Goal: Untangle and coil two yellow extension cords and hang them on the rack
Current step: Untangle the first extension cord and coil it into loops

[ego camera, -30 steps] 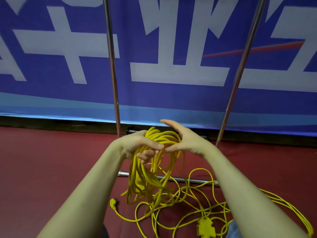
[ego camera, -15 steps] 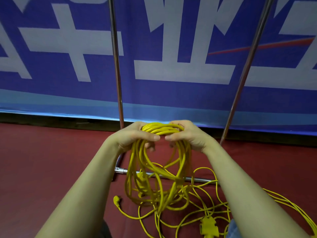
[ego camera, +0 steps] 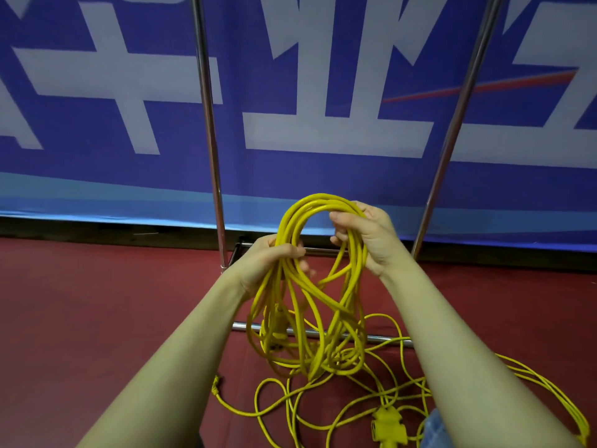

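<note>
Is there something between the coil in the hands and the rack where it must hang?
Nothing solid shows between the coil and the rack poles behind it. But loose cord trails from the coil to the floor, tangled there, and may drag. The rack's top is out of view.

The blue banner (ego camera: 323, 176) behind the poles carried huge white characters, cropped by the frame; they possibly were Chinese, but none could be read.

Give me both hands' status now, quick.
Left hand: closed, gripping the left side of the yellow cord coil.
Right hand: closed, gripping the coil's upper right strands.
</note>
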Motion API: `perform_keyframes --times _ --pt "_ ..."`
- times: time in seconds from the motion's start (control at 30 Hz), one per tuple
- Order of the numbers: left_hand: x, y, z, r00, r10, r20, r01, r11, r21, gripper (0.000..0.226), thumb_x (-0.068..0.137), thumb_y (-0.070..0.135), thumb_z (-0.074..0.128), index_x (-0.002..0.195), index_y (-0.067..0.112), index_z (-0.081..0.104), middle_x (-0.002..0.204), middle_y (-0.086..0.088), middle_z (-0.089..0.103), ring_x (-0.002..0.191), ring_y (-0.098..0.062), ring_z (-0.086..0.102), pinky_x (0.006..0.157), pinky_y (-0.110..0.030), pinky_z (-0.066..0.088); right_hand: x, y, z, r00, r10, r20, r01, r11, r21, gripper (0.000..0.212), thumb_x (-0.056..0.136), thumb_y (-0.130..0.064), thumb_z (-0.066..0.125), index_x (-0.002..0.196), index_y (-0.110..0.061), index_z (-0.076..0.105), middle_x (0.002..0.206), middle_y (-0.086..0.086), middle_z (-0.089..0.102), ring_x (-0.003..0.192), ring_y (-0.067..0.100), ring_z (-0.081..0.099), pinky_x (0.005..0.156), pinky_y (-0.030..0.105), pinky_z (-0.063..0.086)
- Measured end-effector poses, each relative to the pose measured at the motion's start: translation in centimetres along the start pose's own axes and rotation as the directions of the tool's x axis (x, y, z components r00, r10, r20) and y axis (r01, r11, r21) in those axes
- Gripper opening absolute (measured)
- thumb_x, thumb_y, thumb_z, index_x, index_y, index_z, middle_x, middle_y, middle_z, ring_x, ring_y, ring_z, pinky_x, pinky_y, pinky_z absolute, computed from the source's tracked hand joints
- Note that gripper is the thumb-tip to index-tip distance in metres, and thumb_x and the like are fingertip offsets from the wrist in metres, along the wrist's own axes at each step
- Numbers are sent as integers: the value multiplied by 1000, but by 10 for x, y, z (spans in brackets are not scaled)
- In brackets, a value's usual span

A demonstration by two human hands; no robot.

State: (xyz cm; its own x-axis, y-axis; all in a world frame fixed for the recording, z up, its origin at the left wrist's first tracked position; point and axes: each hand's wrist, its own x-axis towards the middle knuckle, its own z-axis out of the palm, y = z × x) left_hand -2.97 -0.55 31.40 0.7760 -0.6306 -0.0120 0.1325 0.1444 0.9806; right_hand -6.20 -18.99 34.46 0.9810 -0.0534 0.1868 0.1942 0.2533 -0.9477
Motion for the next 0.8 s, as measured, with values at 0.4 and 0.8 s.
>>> perform_keyframes --times 0.4,0.8 --pt "7 15 11 990 64 -127 -99 951 -294 20 81 17 62 73 14 44 39 9 28 30 -4 27 35 -15 29 -15 22 -27 928 234 291 -210 971 -110 1 67 -8 66 67 -8 65 62 10 63 69 26 68 84 44 50" --pt "5 25 13 999 -39 -25 29 948 -318 20 67 23 82 74 8 70 59 -1 62 42 -8 54 42 -19 45 -13 -5 -8 971 76 226 -147 937 318 63 46 -43 93 78 -9 51 45 -7 38 33 5 38 43 23 47"
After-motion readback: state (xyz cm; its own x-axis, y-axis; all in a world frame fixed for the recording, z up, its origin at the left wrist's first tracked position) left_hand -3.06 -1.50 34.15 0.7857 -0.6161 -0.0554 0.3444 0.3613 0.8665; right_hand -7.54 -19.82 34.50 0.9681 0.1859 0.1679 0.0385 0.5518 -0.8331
